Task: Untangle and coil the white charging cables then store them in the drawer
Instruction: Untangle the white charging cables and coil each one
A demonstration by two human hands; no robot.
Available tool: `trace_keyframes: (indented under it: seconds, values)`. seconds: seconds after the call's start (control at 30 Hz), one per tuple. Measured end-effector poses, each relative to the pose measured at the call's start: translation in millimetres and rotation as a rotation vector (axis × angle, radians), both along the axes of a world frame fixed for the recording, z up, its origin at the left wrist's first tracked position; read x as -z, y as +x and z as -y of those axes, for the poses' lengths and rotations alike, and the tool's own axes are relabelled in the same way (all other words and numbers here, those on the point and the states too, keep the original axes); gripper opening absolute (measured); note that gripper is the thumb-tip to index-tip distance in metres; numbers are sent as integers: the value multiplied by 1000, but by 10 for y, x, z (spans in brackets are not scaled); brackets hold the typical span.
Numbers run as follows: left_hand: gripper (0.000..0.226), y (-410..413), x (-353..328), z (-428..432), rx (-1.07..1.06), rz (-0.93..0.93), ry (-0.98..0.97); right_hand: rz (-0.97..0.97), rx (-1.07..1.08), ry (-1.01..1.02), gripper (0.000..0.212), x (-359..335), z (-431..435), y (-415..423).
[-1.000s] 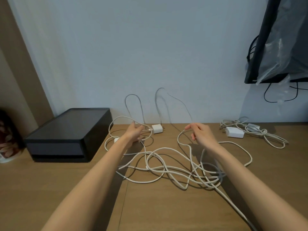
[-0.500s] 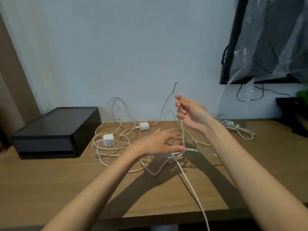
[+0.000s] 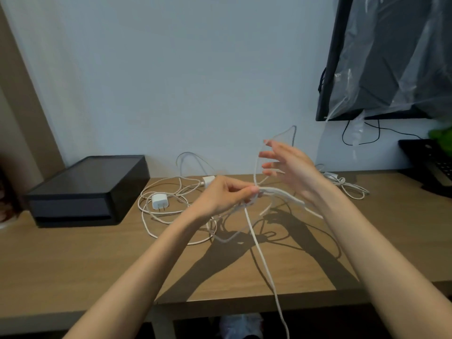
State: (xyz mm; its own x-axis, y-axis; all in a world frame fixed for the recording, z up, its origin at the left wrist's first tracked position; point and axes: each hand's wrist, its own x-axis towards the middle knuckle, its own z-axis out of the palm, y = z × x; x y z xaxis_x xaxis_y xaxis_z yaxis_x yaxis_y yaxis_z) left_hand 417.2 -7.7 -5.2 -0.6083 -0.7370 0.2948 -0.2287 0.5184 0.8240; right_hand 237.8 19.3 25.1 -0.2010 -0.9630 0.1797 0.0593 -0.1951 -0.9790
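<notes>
The left hand point(image 3: 225, 195) is pinching a bunch of cable point(image 3: 259, 250) just above the surface point(image 3: 73, 265). The right hand point(image 3: 293, 167) is hovering, fingers point(image 3: 271, 155) spread open, beside a raised loop point(image 3: 255, 172). I'd be feeding loops evenly into that pinch, since one tail is dangling over the front edge.

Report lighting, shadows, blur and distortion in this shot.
Head view: hard arm shadows cross the table, so the light is strong and directional; the right hand and the cable at it are motion-smeared, the left hand sharper; wide-angle bending tilts the monitor.
</notes>
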Motion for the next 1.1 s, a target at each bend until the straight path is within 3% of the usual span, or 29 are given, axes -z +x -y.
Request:
trace_keyframes:
  seconds: [0.17,0.3,0.37,0.73,1.0,1.1]
  values:
    - [23,59,-184,6,6,-228,81,-544,25,-69,27,-95,-318,110]
    - [23,87,-253,2,-9,-304,75,-940,21,-132,28,-72,-393,65]
    - [22,117,-275,6,-34,-325,54,-1028,10,-118,25,-13,-359,43]
    - [15,299,-246,42,-77,-102,-118,-597,-63,-214,27,70,-334,179]
    - [11,287,-173,176,-158,-130,-176,-579,39,-233,29,144,-220,195]
    - [38,331,-135,216,-226,-34,-276,-588,100,-263,29,176,-185,182]
